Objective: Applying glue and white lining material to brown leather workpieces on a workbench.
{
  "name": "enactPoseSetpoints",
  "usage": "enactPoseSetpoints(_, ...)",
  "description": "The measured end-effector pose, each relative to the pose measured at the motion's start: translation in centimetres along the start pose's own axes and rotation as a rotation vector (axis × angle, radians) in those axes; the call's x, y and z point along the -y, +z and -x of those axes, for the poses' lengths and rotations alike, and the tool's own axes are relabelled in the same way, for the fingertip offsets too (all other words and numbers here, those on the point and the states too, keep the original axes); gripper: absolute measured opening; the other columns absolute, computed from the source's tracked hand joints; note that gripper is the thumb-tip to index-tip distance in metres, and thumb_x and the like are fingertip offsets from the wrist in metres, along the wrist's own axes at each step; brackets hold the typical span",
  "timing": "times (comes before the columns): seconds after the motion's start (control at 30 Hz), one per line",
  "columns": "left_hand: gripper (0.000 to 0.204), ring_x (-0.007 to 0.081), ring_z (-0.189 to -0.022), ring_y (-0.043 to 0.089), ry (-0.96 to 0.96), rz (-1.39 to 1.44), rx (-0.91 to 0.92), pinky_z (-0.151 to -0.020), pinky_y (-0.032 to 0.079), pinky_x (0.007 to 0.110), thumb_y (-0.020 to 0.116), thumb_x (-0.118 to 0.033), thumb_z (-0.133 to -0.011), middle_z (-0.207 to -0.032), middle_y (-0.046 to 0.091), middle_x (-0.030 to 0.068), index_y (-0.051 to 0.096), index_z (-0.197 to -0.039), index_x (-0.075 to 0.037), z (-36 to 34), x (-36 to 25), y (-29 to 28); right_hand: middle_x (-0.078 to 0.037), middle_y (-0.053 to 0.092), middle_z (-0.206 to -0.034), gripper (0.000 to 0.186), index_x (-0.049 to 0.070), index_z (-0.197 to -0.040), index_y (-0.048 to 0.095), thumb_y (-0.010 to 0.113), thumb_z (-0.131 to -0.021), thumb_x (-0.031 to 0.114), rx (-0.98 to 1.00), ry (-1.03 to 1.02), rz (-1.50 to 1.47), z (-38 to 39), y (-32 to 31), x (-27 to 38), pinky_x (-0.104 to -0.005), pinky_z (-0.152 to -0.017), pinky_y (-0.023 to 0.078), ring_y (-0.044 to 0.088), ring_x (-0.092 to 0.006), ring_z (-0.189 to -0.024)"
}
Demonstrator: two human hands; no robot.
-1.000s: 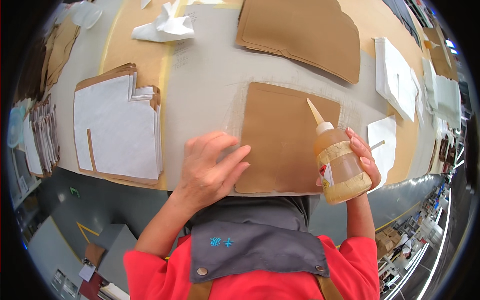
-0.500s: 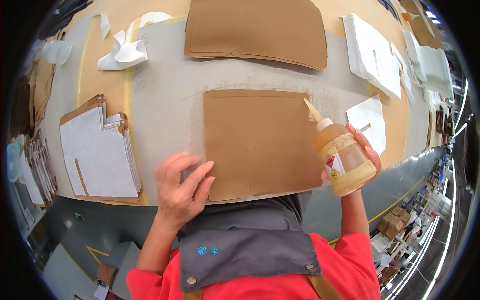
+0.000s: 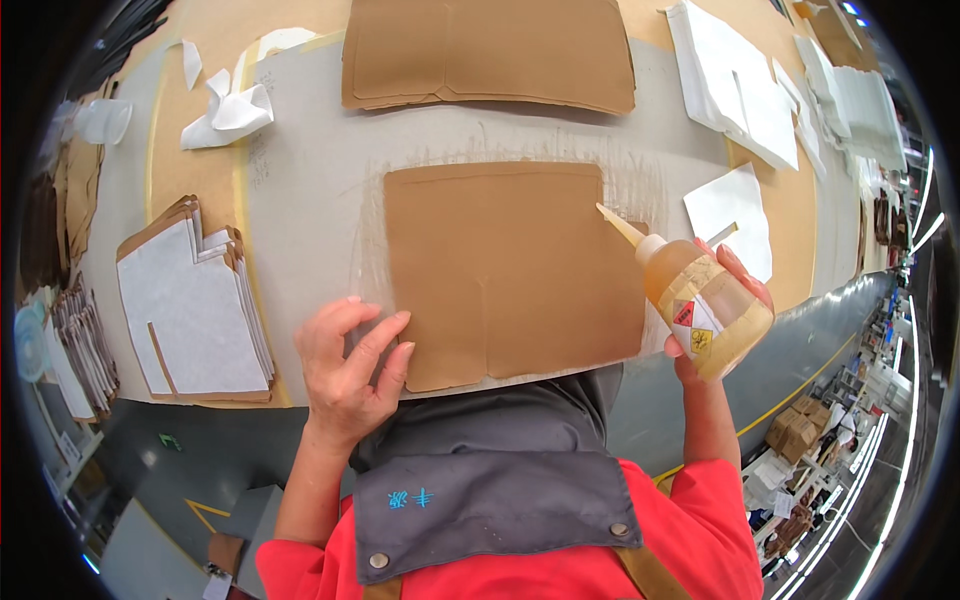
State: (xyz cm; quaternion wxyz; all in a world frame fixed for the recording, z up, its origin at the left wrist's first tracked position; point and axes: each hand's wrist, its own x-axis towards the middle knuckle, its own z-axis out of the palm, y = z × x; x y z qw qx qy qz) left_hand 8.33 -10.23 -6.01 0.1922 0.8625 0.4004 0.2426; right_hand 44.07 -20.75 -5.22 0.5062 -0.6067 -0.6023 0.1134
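Observation:
A brown leather-like panel (image 3: 440,240) lies flat on the grey work surface, with a step cut into its upper right corner. My right hand (image 3: 748,275) is wrapped round a squeeze bottle (image 3: 710,300) of amber liquid, tilted so that its long pale nozzle points up and left. The nozzle's tip is at the panel's edge by the cut-out; whether it touches cannot be told. Beside the panel's lower left edge is my left hand (image 3: 345,365), open and empty, fingers bent and apart. Its index fingertip is at that edge.
Stacked brown panels (image 3: 490,55) lie at the far side. White-faced pieces with brown edges (image 3: 195,310) are piled at left, near crumpled white paper (image 3: 230,112). On the right are stacked white sheets (image 3: 735,90) and a loose white piece (image 3: 735,215).
The nozzle tip has moved from the top right corner down along the cut-out's edge, toward me. The whole view has shifted slightly. My left hand stays by the panel's left edge.

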Motion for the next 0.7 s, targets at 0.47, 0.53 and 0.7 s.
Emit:
enactPoseSetpoints(0.47,0.029,0.0306,-0.110,0.055,0.004,0.006,-0.001,-0.092,0.044,0.039,0.076,-0.008,-0.076,-0.112,0.058,0.0080,0.073,-0.104,-0.009,0.1,-0.1,0.1,-0.023,0.050,-0.137,0.105,0.011,-0.137,0.029,0.088,-0.062,0.054,0.054,-0.121,0.067,1.6,-2.3,0.5,-0.0562,-0.102,0.048,0.056,-0.0428,-0.122)
enactPoseSetpoints(0.53,0.029,0.0307,-0.110,0.055,0.002,0.006,0.001,-0.092,0.045,0.039,0.075,-0.007,-0.076,-0.112,0.058,0.0082,0.073,-0.105,-0.009,0.1,-0.1,0.1,-0.023,0.047,-0.139,0.105,0.011,-0.138,0.028,0.087,-0.063,0.055,0.023,-0.094,0.093,1.9,-2.5,0.4,-0.0563,-0.103,0.047,0.055,-0.0427,-0.124)
enactPoseSetpoints(0.7,0.029,0.0300,-0.113,0.054,-0.027,0.023,0.018,-0.093,0.045,0.040,0.075,-0.007,-0.077,-0.114,0.057,0.0086,0.073,-0.106,-0.009,0.3,-0.1,0.2,-0.024,0.044,-0.143,0.085,0.014,-0.134,0.036,0.088,-0.072,0.042,-0.131,0.071,0.045,1.8,-2.7,1.2,-0.0565,-0.098,0.051,0.057,-0.0427,-0.120)
